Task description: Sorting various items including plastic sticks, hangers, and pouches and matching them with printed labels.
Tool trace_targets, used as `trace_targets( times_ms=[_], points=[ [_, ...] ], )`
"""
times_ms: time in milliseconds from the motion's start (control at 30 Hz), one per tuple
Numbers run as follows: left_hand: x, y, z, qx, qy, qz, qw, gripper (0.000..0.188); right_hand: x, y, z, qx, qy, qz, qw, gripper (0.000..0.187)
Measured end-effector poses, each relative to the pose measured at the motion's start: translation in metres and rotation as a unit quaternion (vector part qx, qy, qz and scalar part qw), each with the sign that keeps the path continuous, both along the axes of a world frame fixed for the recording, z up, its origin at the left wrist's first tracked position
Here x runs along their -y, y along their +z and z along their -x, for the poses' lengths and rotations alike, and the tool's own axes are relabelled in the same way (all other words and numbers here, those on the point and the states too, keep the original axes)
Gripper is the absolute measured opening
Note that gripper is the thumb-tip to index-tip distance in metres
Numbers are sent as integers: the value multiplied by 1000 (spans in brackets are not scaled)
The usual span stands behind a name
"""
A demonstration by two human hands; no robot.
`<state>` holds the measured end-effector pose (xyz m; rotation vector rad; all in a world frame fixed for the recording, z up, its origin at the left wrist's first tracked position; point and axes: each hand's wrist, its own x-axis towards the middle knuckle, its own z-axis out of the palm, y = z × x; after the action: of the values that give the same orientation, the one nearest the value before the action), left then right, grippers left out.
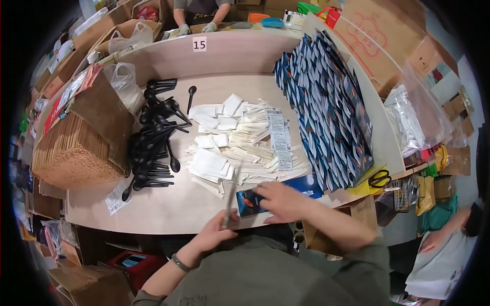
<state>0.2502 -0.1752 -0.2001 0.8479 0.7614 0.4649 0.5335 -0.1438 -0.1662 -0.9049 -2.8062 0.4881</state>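
My left hand (220, 228), with a band at the wrist, is closed round the lower end of a thin, long greyish strip (232, 196). The strip points away from me and is smeared by motion. Under my right hand (286, 200) lies a flat dark blue packet (309, 185) with an orange picture, at the near edge of the table. My right fingers curl at its far side and the thumb is by its near edge. Just beyond both hands spread white paper packets (210, 164) and many narrow cream-coloured sleeves (247, 137).
Black plastic spoons (158, 122) are heaped left of the white pile, beside a cardboard box (81, 127). Blue packets (332, 112) stand in dense rows on the right, near yellow-and-black scissors (379, 179). A low partition (245, 56) bounds the table's far side; a gloved co-worker's hands (196, 29) are beyond.
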Motion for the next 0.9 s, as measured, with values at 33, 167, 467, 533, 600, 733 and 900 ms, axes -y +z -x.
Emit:
trace_targets(
  times_ms=[33,167,467,533,600,733,900],
  points=[
    [-4,-1,-12,-11,-37,-1,999,55,4,-29,7,-5,-23,3,1000,43],
    [-3,-9,-10,-18,-69,-55,996,41,9,-36,40,37,-78,49,995,34],
    [24,10,48,-498,40,-449,741,60,14,-35,78,99,-312,182,927,39],
    [30,12,49,-505,43,-445,738,61,13,-32,82,94,-312,190,926,37],
    [35,14,52,-510,41,-438,739,62,17,-36,82,100,-330,201,917,32],
    [34,27,56,-507,-3,-451,735,67,12,-35,77,54,-362,222,904,31],
    [2,19,78,-450,-148,-520,710,70,16,-40,96,-40,-388,214,896,34]
  ],
)
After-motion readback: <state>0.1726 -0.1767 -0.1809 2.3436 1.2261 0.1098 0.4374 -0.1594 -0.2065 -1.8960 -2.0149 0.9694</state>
